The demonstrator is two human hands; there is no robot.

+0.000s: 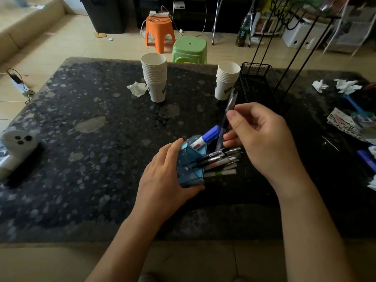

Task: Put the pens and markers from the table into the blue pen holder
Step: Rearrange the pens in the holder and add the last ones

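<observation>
Two bare forearms, seemingly no sleeves

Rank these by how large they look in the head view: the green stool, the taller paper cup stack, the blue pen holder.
1. Green stool, though it stands farthest away.
2. Taller paper cup stack and blue pen holder look alike; the left hand hides part of the holder, so no ranking.

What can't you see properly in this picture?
All from the head view:
- Blue pen holder: the left hand covers its near side, and the pens hide its inside.
- Pen in the right hand: motion blur hides its colour and tip.
- Blue marker at the right: cut off by the picture edge.
- Bundle of pens: too overlapped to count.
</observation>
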